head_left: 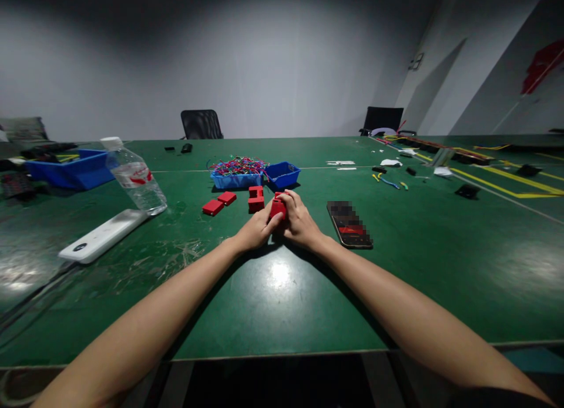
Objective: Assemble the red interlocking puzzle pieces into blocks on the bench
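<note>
Both hands meet around a small red block (277, 208) at the middle of the green table. My left hand (259, 228) grips it from the left, its thumb across the near side. From the right, my right hand (300, 221) closes on the same block with its fingers bent over the top. Just left of the hands stands a notched red piece (256, 200). Farther left lie two flat red pieces, one nearer (213, 207) and one behind it (227, 198). Behind the hands is a light blue tray (238, 181) heaped with coloured wires, touching a darker blue tray (282, 176).
A dark phone (349, 224) lies right of my hands. On the left are a tilted plastic bottle (137, 179), a white device (103, 236) with a cable, and a large blue bin (77, 171). Pliers (389, 181) and yellow-marked strips (489, 181) lie at the right.
</note>
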Motion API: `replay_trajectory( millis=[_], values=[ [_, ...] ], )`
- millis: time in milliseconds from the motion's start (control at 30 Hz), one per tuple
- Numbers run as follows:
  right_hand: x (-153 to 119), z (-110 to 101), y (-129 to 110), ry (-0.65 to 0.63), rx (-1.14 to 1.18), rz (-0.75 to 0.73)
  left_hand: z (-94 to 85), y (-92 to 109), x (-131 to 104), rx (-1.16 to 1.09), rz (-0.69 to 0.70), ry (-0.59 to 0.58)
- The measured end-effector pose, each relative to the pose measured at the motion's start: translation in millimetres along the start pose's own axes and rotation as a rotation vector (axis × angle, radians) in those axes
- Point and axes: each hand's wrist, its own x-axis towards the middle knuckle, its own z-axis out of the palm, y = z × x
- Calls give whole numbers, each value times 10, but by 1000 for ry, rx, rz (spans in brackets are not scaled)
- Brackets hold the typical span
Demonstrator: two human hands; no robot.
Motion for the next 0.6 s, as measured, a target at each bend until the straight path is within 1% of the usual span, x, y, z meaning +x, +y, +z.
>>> replay_trajectory(
  millis=[100,167,267,467,600],
  values=[
    [11,-31,50,58,-86,123,27,-2,8,204,75,-87],
    [22,-64,99,86,-124,189,39,-12,10,303,107,-113],
    [39,-114,173,103,-172,262,45,-36,5,342,154,-113],
    [42,-123,250,143,-249,375,35,-54,-10,397,155,-129],
    [33,-112,249,147,-315,377,26,-40,-11,415,151,-140]
  ],
)
